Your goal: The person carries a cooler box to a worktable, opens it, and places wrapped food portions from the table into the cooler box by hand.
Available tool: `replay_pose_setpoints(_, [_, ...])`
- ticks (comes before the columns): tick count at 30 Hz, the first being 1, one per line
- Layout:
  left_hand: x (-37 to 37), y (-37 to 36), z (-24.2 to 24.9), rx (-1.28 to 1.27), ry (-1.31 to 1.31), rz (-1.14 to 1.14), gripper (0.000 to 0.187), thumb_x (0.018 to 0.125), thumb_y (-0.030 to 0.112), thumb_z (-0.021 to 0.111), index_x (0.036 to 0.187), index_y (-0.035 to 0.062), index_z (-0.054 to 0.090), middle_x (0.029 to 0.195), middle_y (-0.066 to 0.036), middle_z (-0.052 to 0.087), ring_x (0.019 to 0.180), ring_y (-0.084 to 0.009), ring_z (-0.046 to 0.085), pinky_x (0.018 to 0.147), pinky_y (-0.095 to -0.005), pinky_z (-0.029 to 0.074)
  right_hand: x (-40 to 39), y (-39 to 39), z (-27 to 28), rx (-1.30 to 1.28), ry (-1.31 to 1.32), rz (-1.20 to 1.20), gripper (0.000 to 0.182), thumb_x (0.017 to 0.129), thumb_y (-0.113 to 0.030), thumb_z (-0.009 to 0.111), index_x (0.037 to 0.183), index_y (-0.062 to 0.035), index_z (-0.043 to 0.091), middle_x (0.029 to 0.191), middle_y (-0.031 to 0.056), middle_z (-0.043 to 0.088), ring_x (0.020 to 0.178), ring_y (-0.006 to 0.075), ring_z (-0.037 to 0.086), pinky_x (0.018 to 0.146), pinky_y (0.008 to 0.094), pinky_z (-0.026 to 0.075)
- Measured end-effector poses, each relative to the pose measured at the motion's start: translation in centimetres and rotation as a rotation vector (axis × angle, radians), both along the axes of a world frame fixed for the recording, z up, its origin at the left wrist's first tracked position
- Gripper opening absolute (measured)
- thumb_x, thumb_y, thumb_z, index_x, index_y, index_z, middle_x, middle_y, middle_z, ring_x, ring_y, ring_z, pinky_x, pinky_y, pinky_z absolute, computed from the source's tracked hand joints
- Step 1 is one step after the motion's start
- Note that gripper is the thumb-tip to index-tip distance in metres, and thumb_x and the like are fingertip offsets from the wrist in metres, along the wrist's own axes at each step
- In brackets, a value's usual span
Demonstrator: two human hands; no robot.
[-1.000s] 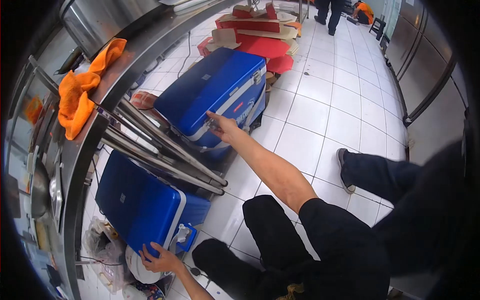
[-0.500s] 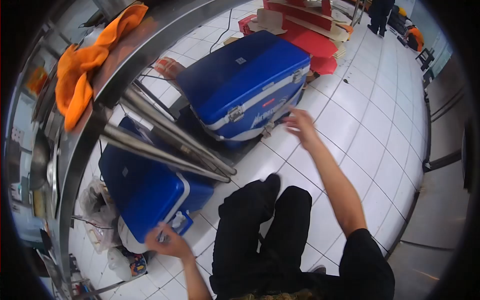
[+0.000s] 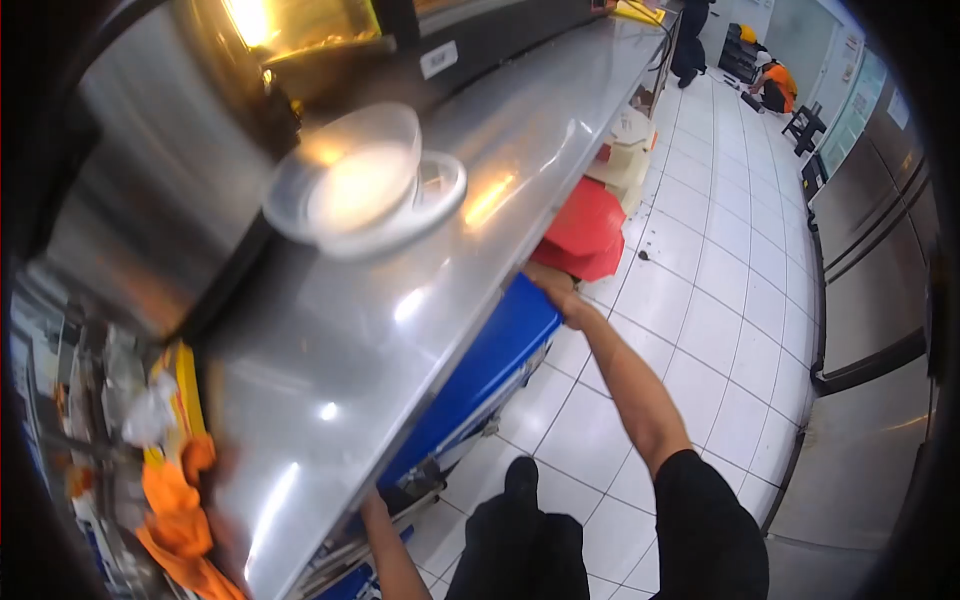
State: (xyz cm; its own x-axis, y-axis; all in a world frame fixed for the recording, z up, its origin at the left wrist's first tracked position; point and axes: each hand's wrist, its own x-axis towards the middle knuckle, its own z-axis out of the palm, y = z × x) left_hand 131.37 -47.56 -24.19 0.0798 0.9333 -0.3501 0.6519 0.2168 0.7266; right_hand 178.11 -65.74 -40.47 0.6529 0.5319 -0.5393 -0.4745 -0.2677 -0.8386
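A blue cooler box (image 3: 480, 365) with latches along its front stands beneath the steel table (image 3: 330, 370), which covers part of it. My right hand (image 3: 556, 288) grips the far end of the cooler, its fingers partly hidden by the lid corner and table edge. My left hand (image 3: 374, 508) reaches under the table edge near the cooler's close end. The fingers of that hand are out of sight. Low at the bottom, a small part of a second blue cooler (image 3: 345, 585) shows under the table.
Blurred clear and white bowls (image 3: 375, 190) sit on the tabletop. An orange cloth (image 3: 180, 510) lies at its left end. Red plastic pieces (image 3: 585, 230) are beyond the cooler. Steel cabinets (image 3: 870, 260) line the right. People (image 3: 775, 85) are far back on the tiled floor (image 3: 690, 330).
The view has swung up over the tabletop. My right hand has moved from beside the cooler's front to its far end. My left hand has left the second cooler and gone under the table edge.
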Motion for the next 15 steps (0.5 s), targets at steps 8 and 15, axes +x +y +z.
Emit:
replay_pose_setpoints(8, [5.4, 3.3, -1.7, -0.126, -0.121, 0.061, 0.073, 0.105, 0.055, 0.04, 0.148, -0.0046, 0.042, 0.15, -0.02, 0.046, 0.139, -0.0336, 0.044, 0.114, -0.0426, 0.035, 2.6, 4.1, 4.2, -0.423, -0.33, 0.112, 0.062, 0.095, -0.052, 0.062, 0.141, -0.0101, 0.056, 0.131, 0.011, 0.063, 0.122, 0.0237, 0.06, 0.105, 0.0386, 0.047])
replay_pose_setpoints(15, [7.1, 3.7, -2.9, -0.177, -0.154, 0.104, 0.072, 0.105, 0.055, 0.04, 0.147, -0.0044, 0.044, 0.149, -0.019, 0.048, 0.137, -0.0329, 0.046, 0.113, -0.0422, 0.036, 2.8, 6.1, 3.8, -0.459, -0.342, 0.085, 0.06, 0.095, -0.053, 0.062, 0.135, -0.0083, 0.061, 0.126, 0.013, 0.066, 0.118, 0.0267, 0.063, 0.103, 0.0391, 0.048])
